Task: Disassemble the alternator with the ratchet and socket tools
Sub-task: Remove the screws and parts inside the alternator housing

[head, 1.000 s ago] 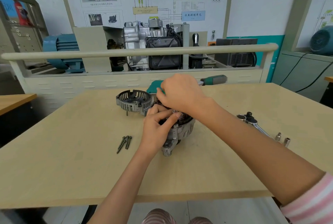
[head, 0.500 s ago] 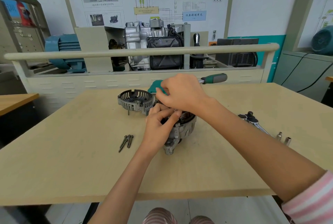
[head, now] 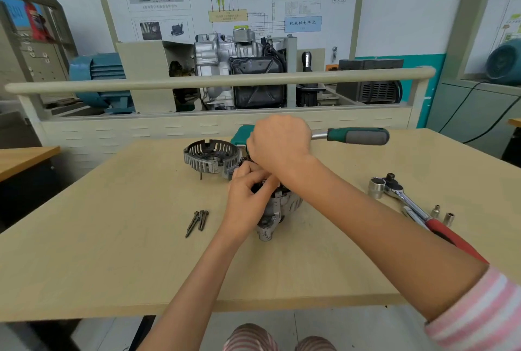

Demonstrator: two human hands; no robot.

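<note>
- Centrally, the grey ribbed alternator [head: 277, 209] sat mid-table, its removed cover [head: 210, 156] just beyond, to the left.
- Left hand [head: 248, 195] and right hand [head: 279, 143] curled onto its top; exact grip hidden.
- Bolts [head: 197, 221] lay left, ratchet [head: 417, 209] right; the near table [head: 112, 266] stretched bare to its edge.

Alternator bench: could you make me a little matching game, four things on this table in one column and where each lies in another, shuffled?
Things:
1. long bolts
2. ratchet
3. slotted end cover
4. green-grip tool

Places:
A. far side, behind the hands
B. left of the alternator body, near side
C. right of the alternator body, by loose sockets
D. left of the hands, far side

Pairs: 1-B, 2-C, 3-D, 4-A
</note>
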